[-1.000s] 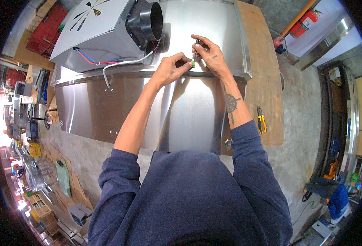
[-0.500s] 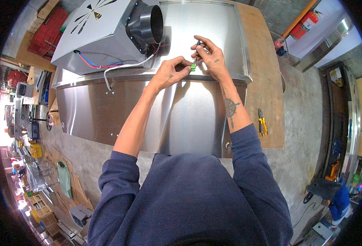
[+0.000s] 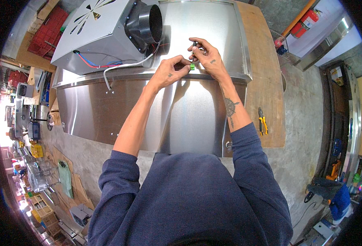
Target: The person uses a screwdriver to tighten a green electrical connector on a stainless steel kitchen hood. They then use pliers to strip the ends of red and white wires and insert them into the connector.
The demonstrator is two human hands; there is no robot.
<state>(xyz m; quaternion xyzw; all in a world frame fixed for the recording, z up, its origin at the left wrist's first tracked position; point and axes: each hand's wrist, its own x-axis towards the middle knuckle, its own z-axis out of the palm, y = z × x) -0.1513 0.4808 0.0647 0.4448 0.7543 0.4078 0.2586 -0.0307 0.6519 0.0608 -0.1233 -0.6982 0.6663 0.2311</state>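
Pinched between the thumb and fingers of my left hand (image 3: 167, 75) is a small green terminal block (image 3: 192, 67). My right hand (image 3: 213, 62) holds a small screwdriver (image 3: 194, 44) with a dark handle, upright over the block. Its lower end is mostly hidden by my fingers, so I cannot tell if the tip sits in a screw. Both hands are just above a shiny stainless steel panel (image 3: 201, 119), close to its raised ridge. Left of them stands a grey metal blower box (image 3: 95, 37) with a black round outlet (image 3: 151, 24).
From the box come red and blue wires (image 3: 89, 62) and a white cable (image 3: 121, 67) that runs down to the panel. Yellow-handled pliers (image 3: 263, 122) lie on the wooden tabletop (image 3: 267, 78) at the right. A fire extinguisher (image 3: 306, 23) stands at the far right.
My right hand has shifted slightly left, its fingers curled more around the screwdriver handle. My left hand and the green terminal block have hardly moved.
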